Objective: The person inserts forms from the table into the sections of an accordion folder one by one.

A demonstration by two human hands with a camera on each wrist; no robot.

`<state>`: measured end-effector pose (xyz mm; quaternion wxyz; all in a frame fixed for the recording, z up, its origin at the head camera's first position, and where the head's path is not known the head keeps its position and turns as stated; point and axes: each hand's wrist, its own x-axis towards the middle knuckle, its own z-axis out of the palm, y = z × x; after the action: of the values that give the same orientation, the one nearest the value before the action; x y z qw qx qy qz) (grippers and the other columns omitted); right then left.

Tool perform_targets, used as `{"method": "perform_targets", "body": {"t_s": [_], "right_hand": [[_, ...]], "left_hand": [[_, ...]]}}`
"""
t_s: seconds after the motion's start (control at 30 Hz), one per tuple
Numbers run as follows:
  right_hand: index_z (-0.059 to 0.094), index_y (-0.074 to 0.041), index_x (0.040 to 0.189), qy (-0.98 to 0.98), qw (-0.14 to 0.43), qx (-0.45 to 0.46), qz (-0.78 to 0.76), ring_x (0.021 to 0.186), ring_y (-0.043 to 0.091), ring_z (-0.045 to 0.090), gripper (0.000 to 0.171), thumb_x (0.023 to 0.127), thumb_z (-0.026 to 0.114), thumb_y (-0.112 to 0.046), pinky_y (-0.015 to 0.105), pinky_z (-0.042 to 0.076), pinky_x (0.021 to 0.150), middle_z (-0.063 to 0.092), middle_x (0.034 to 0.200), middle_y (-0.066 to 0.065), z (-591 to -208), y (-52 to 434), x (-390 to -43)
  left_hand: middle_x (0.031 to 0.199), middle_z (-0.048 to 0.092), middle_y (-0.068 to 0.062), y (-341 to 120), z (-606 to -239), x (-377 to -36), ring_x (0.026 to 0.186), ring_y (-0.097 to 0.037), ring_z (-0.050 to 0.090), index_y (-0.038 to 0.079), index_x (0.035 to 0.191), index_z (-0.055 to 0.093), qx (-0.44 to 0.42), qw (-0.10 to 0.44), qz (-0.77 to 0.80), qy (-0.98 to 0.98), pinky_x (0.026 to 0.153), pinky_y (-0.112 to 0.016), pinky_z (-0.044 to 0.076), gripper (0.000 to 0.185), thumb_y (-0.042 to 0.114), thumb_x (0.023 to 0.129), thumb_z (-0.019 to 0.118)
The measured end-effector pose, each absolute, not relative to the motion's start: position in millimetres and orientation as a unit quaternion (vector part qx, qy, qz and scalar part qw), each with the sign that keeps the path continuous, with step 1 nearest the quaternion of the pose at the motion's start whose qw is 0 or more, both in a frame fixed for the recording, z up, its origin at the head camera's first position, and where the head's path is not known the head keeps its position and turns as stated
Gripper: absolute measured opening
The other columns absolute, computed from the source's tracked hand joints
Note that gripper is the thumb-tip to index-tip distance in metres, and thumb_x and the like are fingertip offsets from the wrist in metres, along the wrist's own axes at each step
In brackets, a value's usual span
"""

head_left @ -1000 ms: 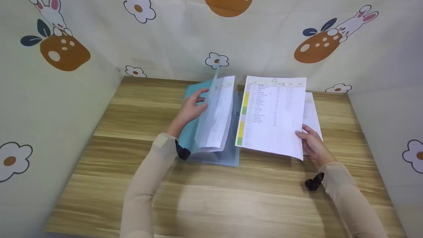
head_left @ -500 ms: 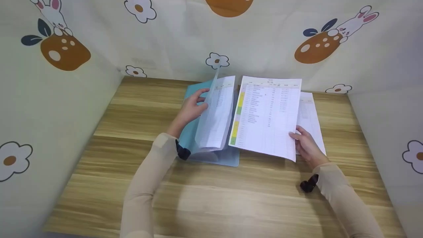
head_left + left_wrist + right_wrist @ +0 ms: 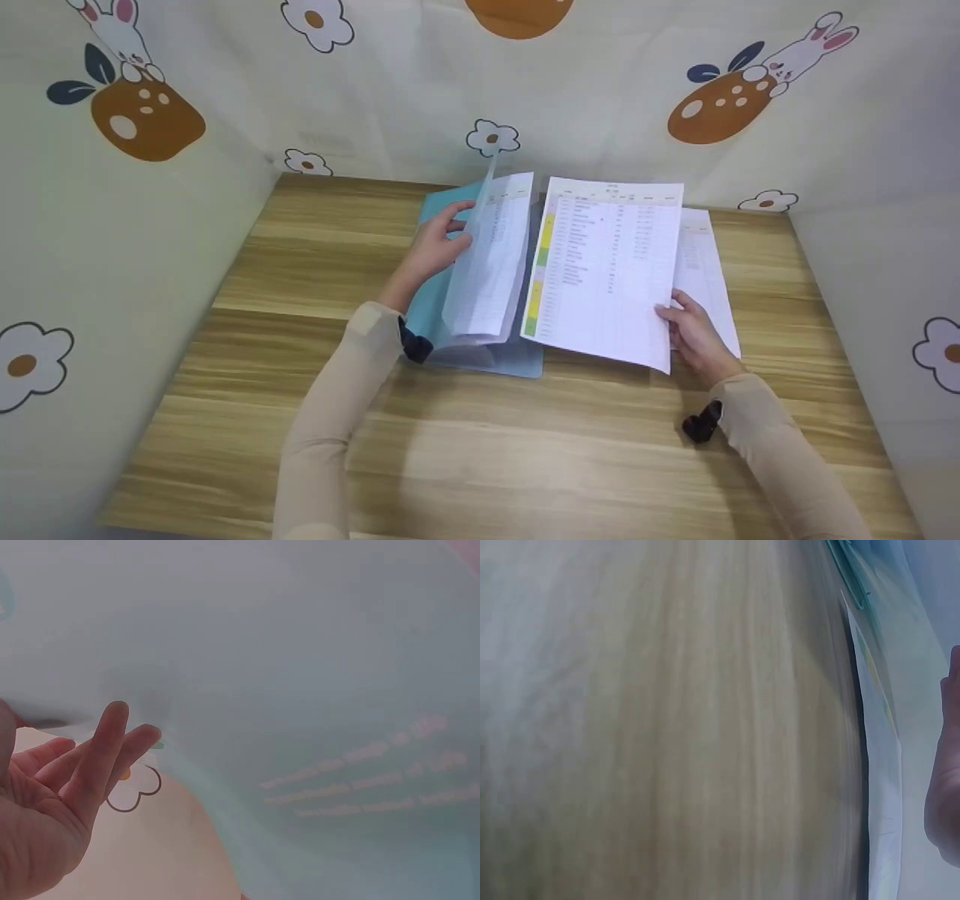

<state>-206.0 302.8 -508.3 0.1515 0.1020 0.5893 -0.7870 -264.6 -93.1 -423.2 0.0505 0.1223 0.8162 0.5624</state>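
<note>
A blue folder [image 3: 491,361] lies open on the wooden table [image 3: 480,450]. My left hand [image 3: 433,246] props its clear plastic sleeves [image 3: 487,262] upright with straight fingers; the left wrist view shows those fingers [image 3: 105,750] flat against a translucent sleeve [image 3: 315,690]. My right hand [image 3: 694,336] pinches the lower right edge of a printed sheet [image 3: 607,270] with a yellow and green strip down its left margin. It holds the sheet tilted, just right of the sleeves. In the right wrist view only the sheet's edge [image 3: 877,765] and part of the hand [image 3: 943,787] show, blurred.
A second printed sheet [image 3: 705,274] lies flat on the table under the held one. Patterned fabric walls [image 3: 135,225] close in the left, back and right sides. Bare wood stretches in front of the folder.
My right hand has carried the printed sheet a little to the left, closer to the upright sleeves, uncovering more of the sheet beneath. The left hand has stayed put.
</note>
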Motion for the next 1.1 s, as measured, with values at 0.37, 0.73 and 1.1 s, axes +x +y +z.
{"method": "perform_targets", "body": {"t_s": [0.37,0.73,1.1], "right_hand": [[0.039,-0.008,0.112,0.602,0.147,0.106,-0.778,0.070,0.015,0.062,0.023,0.090,0.042,-0.003,0.028,0.049,0.059,0.064,0.079,0.002,-513,303,-204],[0.038,-0.005,0.112,0.613,0.127,0.103,-0.773,0.071,0.015,0.062,0.023,0.090,0.041,-0.001,0.029,0.049,0.059,0.062,0.080,0.002,-513,298,-200],[0.038,-0.004,0.115,0.643,0.118,0.114,-0.748,0.076,0.013,0.060,0.026,0.090,0.043,-0.004,0.028,0.048,0.065,0.060,0.085,0.001,-520,304,-198]], "left_hand": [[0.122,0.048,-0.011,-93,-423,-264,0.105,-0.023,0.050,0.014,0.131,0.039,0.116,0.055,0.561,0.818,0.073,-0.036,0.047,0.049,0.007,0.084,0.047],[0.124,0.045,-0.008,-93,-422,-263,0.106,-0.021,0.049,0.015,0.131,0.038,0.113,0.058,0.558,0.820,0.076,-0.033,0.046,0.048,0.008,0.085,0.048],[0.124,0.046,-0.006,-92,-421,-261,0.106,-0.021,0.048,0.019,0.131,0.039,0.100,0.064,0.552,0.825,0.075,-0.033,0.046,0.047,0.012,0.086,0.049]]}}
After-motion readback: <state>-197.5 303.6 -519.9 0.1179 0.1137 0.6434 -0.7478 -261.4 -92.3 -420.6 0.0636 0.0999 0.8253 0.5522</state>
